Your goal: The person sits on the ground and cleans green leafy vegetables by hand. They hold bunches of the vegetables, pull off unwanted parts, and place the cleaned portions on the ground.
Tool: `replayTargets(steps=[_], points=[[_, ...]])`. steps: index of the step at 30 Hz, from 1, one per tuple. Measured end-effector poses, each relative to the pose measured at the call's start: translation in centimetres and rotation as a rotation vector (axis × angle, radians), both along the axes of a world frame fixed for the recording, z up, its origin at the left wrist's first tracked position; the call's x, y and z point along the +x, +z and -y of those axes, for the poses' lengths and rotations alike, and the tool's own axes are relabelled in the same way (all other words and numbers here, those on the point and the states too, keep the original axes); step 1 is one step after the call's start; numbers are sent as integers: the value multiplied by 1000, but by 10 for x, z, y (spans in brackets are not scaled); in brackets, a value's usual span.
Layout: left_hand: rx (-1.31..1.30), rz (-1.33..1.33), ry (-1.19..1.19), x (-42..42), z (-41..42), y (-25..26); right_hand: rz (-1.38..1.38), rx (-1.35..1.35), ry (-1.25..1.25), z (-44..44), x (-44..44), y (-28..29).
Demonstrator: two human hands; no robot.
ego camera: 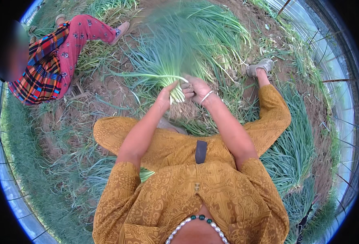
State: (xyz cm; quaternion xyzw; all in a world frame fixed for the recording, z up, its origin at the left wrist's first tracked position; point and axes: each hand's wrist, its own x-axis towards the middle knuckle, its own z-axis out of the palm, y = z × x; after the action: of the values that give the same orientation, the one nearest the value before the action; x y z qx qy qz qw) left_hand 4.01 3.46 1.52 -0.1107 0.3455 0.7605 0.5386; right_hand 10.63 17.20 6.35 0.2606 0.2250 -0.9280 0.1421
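My left hand point(166, 95) is wrapped around the white lower ends of a bunch of green onions point(171, 68), whose leaves fan out away from me. Below the grip the pale stems and brown roots point(182, 110) hang together. Close beside it, my right hand point(197, 87), with a white bangle at the wrist, pinches the white end of a single onion stalk point(155, 75). That stalk lies across the bunch, its green tip pointing left. Some of my right fingers are curled and partly hidden.
A heap of green onions point(222, 24) spreads beyond my hands; another pile point(295, 131) lies right of my leg. At upper left a co-worker in pink trousers point(75, 39) sits low. Plastic greenhouse walling point(341, 100) curves along the right. Loose leaves litter the soil point(54, 131).
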Motion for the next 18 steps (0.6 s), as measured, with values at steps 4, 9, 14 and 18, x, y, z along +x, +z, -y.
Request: replayTargets(steps=[4,9,14,18], points=[[-175,-56,-105,-14,6,-45,-356,-54,46,-13,-34,61],[-188,39,19,-3,6,-30,-701,659,-197,-47,-66,146],[-122,-19,74,-13,8,-26,-426,1784,-100,-28,-17,68],[-61,73,13,-8,4,-33,-210,1905,347,10,40,-22]])
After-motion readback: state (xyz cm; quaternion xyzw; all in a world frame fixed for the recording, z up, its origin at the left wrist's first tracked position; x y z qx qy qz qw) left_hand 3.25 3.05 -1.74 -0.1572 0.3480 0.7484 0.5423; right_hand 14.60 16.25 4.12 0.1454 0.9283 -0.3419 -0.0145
